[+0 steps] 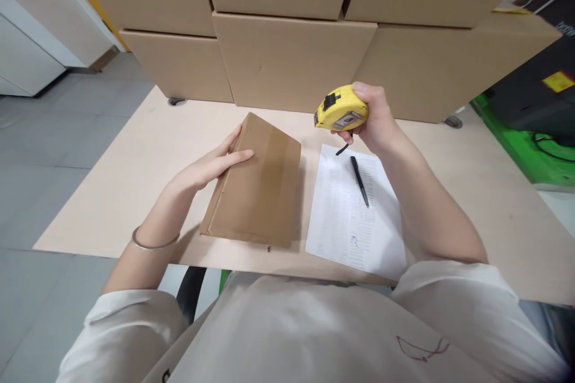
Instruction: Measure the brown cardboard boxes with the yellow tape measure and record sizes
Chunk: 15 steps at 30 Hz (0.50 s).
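My left hand grips the left edge of a small brown cardboard box, thumb on its top face and the other fingers along its far left side. The box has a strip of tape and sits on the table in front of me. Raised over the table, my right hand is closed around a yellow tape measure with a black button and a dangling black strap. No blade is visibly drawn out. Below it lies a printed paper sheet, with a black pen on its upper part.
Large cardboard boxes are stacked in a wall along the table's back edge. The pale wooden table has cable holes at its back left and back right. To the right stands dark equipment on a green surface.
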Tool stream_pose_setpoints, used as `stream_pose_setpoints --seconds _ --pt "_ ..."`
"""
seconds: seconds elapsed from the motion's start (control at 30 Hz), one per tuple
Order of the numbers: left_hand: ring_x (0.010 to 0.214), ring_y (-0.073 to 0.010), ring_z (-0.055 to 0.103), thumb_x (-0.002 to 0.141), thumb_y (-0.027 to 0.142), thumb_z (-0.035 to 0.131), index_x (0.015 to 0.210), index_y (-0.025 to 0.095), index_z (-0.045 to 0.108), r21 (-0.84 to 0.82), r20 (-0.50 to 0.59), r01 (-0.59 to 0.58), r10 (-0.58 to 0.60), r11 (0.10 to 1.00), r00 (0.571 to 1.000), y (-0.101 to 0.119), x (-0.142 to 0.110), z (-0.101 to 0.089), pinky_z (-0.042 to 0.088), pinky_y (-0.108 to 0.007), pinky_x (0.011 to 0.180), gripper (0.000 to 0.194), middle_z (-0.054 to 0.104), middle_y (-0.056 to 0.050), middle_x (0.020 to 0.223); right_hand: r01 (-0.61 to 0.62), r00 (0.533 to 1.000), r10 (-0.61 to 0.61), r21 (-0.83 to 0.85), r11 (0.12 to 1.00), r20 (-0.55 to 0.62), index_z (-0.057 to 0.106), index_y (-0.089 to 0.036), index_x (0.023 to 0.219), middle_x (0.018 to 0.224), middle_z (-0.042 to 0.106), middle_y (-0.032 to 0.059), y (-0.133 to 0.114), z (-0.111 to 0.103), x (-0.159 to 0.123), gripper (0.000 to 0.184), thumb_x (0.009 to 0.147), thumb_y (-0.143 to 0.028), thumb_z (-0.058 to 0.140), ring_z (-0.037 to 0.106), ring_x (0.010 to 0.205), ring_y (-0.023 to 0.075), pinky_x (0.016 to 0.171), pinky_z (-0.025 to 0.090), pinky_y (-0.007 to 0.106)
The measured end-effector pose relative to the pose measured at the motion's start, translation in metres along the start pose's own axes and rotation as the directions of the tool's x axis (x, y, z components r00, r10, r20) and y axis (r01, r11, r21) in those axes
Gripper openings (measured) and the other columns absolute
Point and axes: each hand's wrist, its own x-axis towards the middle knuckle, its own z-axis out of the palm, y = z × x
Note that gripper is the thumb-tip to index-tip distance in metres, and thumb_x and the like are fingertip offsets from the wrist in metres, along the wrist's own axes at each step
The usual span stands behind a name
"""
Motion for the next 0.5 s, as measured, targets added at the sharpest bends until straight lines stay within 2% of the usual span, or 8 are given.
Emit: stream_pose_setpoints --seconds 0.07,0.1,0.2,0.3,0.37,0.5 --pt "0.151 -0.0493 0.07 0.086 0.061 0.092 0.183 0.039 0.05 -0.121 -0.006 0.048 -0.049 0.992 0.999 -0.007 -0.003 0.003 0.057 -0.07 0.128 0.108 0.069 -0.011 0.175 -0.007 1.0 0.007 -0.009 1.0 -0.019 0.078 -0.027 0.107 0.074 0.071 0.0075 0.002 -0.004 -0.003 0.063 0.097 -0.088 0.063 0.066 0.057 0.0255 0.041 0.047 0.038" --pt "0.144 -0.0476 0.075 0.086 0.06 0.09 0.183 0.038 0.051 -0.19 -0.013 0.036 -0.039 0.981 0.999 -0.011 -0.004 0.009 0.061 -0.069 0.124 0.107 0.075 -0.011 0.167 -0.018 0.999 0.017 -0.02 1.0 -0.027 0.077 -0.027 0.107 0.073 0.072 0.0078 0.002 -0.005 -0.004 0.065 0.097 -0.089 0.063 0.066 0.057 0.0255 0.04 0.046 0.038" --pt "0.134 -0.0449 0.08 0.087 0.057 0.086 0.174 0.031 0.061 -0.385 -0.002 -0.042 0.044 0.922 0.999 -0.025 -0.004 0.039 0.064 -0.063 0.12 0.094 0.085 -0.011 0.147 -0.044 0.999 0.043 -0.037 0.998 -0.021 0.074 -0.027 0.101 0.074 0.071 0.0071 0.0 -0.004 -0.008 0.065 0.096 -0.091 0.064 0.062 0.055 0.0236 0.04 0.046 0.037" --pt "0.132 -0.0459 0.081 0.091 0.057 0.08 0.158 0.025 0.072 -0.503 0.045 -0.014 0.043 0.864 0.998 -0.034 -0.004 0.073 0.063 -0.064 0.12 0.074 0.09 -0.013 0.132 -0.025 0.999 0.025 0.006 1.0 0.028 0.07 -0.027 0.092 0.073 0.069 0.0045 -0.003 0.005 -0.008 0.062 0.097 -0.089 0.065 0.055 0.052 0.0186 0.042 0.046 0.033" --pt "0.138 -0.0469 0.078 0.092 0.058 0.08 0.157 0.025 0.072 -0.538 0.059 -0.002 0.04 0.843 0.997 -0.039 -0.001 0.09 0.06 -0.065 0.123 0.073 0.089 -0.013 0.135 -0.007 0.998 0.004 0.044 0.999 0.063 0.068 -0.026 0.088 0.071 0.068 0.0031 -0.001 0.011 -0.006 0.061 0.097 -0.086 0.067 0.052 0.051 0.0154 0.042 0.044 0.029" --pt "0.157 -0.0477 0.066 0.088 0.058 0.085 0.174 0.029 0.057 -0.53 0.055 -0.035 0.075 0.848 0.996 -0.05 0.008 0.103 0.054 -0.066 0.131 0.095 0.075 -0.013 0.165 -0.064 0.994 0.059 0.043 0.997 0.095 0.066 -0.025 0.088 0.066 0.067 0.0027 0.009 0.02 0.0 0.062 0.1 -0.086 0.066 0.051 0.048 0.0145 0.041 0.043 0.027"
